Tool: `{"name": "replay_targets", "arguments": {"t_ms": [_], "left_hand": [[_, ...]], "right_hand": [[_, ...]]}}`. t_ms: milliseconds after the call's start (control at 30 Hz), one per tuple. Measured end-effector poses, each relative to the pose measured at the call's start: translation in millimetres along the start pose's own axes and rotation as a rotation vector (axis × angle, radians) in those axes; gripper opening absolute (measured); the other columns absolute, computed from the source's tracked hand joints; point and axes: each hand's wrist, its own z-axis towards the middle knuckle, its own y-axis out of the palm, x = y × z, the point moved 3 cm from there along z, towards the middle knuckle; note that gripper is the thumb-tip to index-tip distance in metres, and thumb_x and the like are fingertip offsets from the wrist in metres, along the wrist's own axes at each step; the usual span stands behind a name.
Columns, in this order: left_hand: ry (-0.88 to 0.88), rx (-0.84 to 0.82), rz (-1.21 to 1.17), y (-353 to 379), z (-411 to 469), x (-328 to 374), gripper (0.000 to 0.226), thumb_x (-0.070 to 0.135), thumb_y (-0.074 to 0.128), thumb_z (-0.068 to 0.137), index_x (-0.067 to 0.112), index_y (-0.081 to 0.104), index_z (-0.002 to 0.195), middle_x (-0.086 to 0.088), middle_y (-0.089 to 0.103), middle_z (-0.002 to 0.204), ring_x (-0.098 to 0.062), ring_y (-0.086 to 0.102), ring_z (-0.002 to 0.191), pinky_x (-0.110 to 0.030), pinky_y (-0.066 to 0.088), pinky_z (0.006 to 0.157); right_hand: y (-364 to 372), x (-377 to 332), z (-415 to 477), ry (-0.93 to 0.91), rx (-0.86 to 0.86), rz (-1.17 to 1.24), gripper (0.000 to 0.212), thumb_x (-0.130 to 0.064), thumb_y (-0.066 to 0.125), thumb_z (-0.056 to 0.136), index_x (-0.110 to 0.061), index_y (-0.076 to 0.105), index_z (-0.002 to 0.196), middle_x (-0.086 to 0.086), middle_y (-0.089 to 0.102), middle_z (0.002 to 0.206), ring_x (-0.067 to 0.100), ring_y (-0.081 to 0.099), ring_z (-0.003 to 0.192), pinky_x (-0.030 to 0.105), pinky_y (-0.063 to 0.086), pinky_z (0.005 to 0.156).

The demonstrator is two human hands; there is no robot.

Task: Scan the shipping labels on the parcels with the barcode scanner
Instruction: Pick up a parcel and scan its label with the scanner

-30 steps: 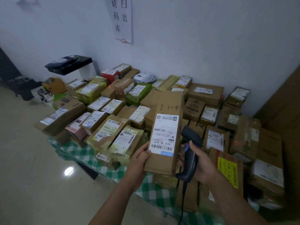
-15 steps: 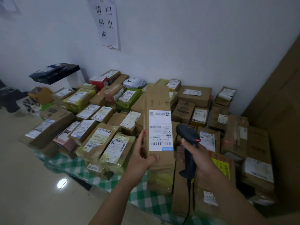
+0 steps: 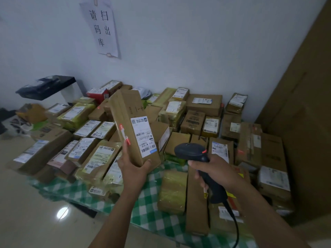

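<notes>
Item: long parcel (image 3: 125,111), tilted, lower end gripped by left hand (image 3: 133,169) — shipping label (image 3: 144,136) just above its thumb. Barcode scanner (image 3: 189,152) clasped in right hand (image 3: 215,169). Risk: red light streaks the parcel's finger-side edge, off the label — probable failed read.

Ahead of you, a paper notice (image 3: 102,27) with large black characters hangs taped to a white wall (image 3: 197,51). A green-and-white checked tablecloth (image 3: 148,208) drapes toward you over the near edge. At your left, a black tray (image 3: 48,86) sits on a white stand, and a bright spot of light (image 3: 62,213) glints on the glossy floor (image 3: 26,221). A tall brown panel (image 3: 304,122) stands at your right.
</notes>
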Motion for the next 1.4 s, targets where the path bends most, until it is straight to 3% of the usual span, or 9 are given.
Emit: {"name": "replay_targets", "arguments": {"t_ms": [100,200,367,600,767,933,1100,1267,1400], "left_hand": [[0.001,-0.017,0.015,4,0,-3,0.112,0.019,0.08,0.068,0.055,0.014,0.151,-0.009,0.043,0.143,-0.022,0.043,0.133,-0.055,0.045,0.104],[-0.012,-0.023,0.013,7,0,-6,0.113,0.017,0.081,0.069,0.056,0.014,0.15,-0.007,0.043,0.141,-0.021,0.047,0.129,-0.054,0.048,0.101],[-0.003,-0.022,-0.008,10,-1,-10,0.111,0.017,0.08,0.07,0.057,0.014,0.15,-0.005,0.041,0.142,-0.017,0.047,0.126,-0.045,0.05,0.099],[-0.003,-0.009,-0.003,11,-6,-8,0.109,0.016,0.08,0.073,0.056,0.014,0.15,-0.003,0.034,0.142,-0.014,0.043,0.123,-0.033,0.045,0.092],[-0.024,-0.076,0.001,6,-10,-6,0.105,0.021,0.078,0.073,0.057,0.016,0.15,-0.005,0.041,0.139,-0.019,0.048,0.125,-0.047,0.05,0.1],[-0.009,-0.251,0.148,-1,-24,-12,0.098,0.032,0.075,0.073,0.048,0.02,0.153,-0.008,0.051,0.134,-0.022,0.055,0.119,-0.045,0.055,0.094],[-0.039,-0.262,0.424,-9,-57,-32,0.1,0.047,0.079,0.068,0.044,0.025,0.152,-0.002,0.036,0.134,-0.019,0.045,0.118,-0.028,0.05,0.092],[-0.039,-0.201,0.691,-17,-85,-45,0.095,0.049,0.074,0.068,0.046,0.028,0.151,-0.01,0.039,0.134,-0.027,0.044,0.118,-0.044,0.048,0.098],[-0.06,-0.235,0.796,-29,-92,-63,0.09,0.056,0.069,0.07,0.049,0.028,0.15,-0.012,0.038,0.142,-0.03,0.042,0.125,-0.043,0.042,0.103]], "right_hand": [[-1,-1,-5,0.005,-0.005,-0.036,0.029,-0.032,0.074,0.087,-0.011,0.07,0.069,0.014,0.065,0.062,0.024,0.058,0.046,0.037,0.053,0.054],[-2,-3,-9,0.003,0.006,-0.051,0.036,-0.035,0.074,0.086,-0.002,0.069,0.074,0.022,0.064,0.066,0.026,0.058,0.047,0.038,0.052,0.055],[-2,-7,-15,0.001,-0.003,-0.086,0.036,-0.033,0.071,0.09,-0.008,0.065,0.065,0.005,0.062,0.053,0.021,0.058,0.044,0.034,0.052,0.053],[-1,-12,-17,0.002,-0.004,-0.104,0.038,-0.034,0.071,0.089,-0.002,0.066,0.07,0.008,0.062,0.055,0.022,0.058,0.045,0.031,0.051,0.051],[1,-7,-11,-0.014,0.013,-0.043,0.019,-0.031,0.072,0.089,-0.012,0.07,0.087,0.01,0.068,0.067,0.021,0.059,0.046,0.03,0.051,0.048],[6,2,2,0.01,0.092,-0.028,0.034,-0.037,0.074,0.086,-0.007,0.072,0.07,0.023,0.068,0.071,0.024,0.06,0.048,0.03,0.051,0.047],[22,13,17,0.068,0.153,0.039,0.032,-0.036,0.073,0.088,-0.007,0.069,0.076,0.01,0.065,0.058,0.02,0.058,0.043,0.027,0.051,0.043],[40,23,24,0.129,0.157,0.084,0.025,-0.03,0.072,0.09,-0.006,0.068,0.092,0.012,0.065,0.069,0.019,0.057,0.044,0.031,0.05,0.045],[48,27,24,0.144,0.149,0.044,0.025,-0.03,0.071,0.091,-0.007,0.065,0.084,0.005,0.061,0.055,0.017,0.056,0.041,0.027,0.048,0.041]]}}
